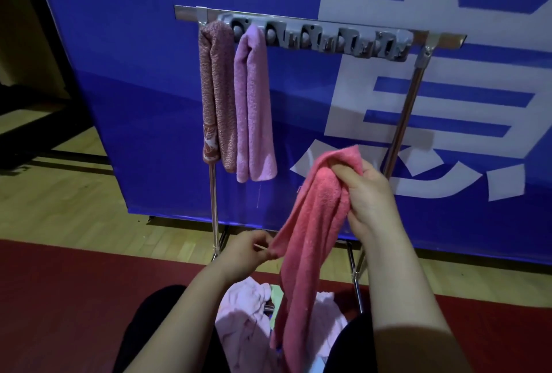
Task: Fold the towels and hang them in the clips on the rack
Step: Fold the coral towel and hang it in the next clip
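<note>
A coral-pink towel [310, 229] hangs in front of me, bunched at its top. My right hand [367, 196] grips that top end, below the rack's bar. My left hand [251, 248] pinches the towel's left edge lower down. The metal rack [400, 121] carries a grey strip of clips [322, 36] along its top bar. Two folded towels hang from the leftmost clips: a brownish patterned towel [216, 91] and a lilac towel [254, 103]. The clips to their right hold nothing.
A pile of pale pink towels [245, 316] lies between my knees, below the hanging towel. A blue banner [143, 88] with white characters stands right behind the rack. Wooden floor and a red mat [74, 289] lie underneath.
</note>
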`<state>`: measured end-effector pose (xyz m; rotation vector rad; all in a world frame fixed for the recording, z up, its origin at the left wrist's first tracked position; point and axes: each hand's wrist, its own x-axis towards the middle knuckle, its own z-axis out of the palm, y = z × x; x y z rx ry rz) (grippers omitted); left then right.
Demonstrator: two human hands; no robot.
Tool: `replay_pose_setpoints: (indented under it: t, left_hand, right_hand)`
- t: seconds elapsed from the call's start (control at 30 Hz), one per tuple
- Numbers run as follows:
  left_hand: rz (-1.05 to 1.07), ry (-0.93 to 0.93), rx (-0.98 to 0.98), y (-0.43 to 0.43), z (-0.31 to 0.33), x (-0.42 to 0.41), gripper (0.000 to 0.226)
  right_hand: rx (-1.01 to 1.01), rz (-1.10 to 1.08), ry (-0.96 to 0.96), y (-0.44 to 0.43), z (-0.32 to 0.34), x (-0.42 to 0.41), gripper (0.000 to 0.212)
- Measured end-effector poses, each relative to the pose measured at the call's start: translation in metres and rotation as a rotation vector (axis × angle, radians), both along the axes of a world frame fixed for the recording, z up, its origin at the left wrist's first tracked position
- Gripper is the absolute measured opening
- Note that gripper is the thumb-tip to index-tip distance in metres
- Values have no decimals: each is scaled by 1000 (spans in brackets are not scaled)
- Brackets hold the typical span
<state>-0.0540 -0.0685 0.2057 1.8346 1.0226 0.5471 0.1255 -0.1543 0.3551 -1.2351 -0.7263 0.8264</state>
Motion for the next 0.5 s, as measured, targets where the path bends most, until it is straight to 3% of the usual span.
replay_pose_setpoints:
  t: [0.1, 0.2, 0.3, 0.4, 0.5]
  left_hand:
    - [176, -118, -11, 5, 4, -5, 9]
    - [466, -327, -49, 12, 25, -19, 10]
    - [640, -387, 108, 24, 50, -32, 10]
    - [739, -493, 197, 25, 77, -37, 7]
    - [823, -446, 297, 23, 94, -41, 6]
  right_hand:
    - [14, -53, -38, -5, 4, 8, 14]
    - [-65, -156, -255, -8, -1, 22, 9]
    - [-172, -231, -417, -8, -13, 32, 9]
    - [-259, -255, -419, -11, -22, 37, 12]
    - [-316, -225, -427, -16, -25, 43, 14]
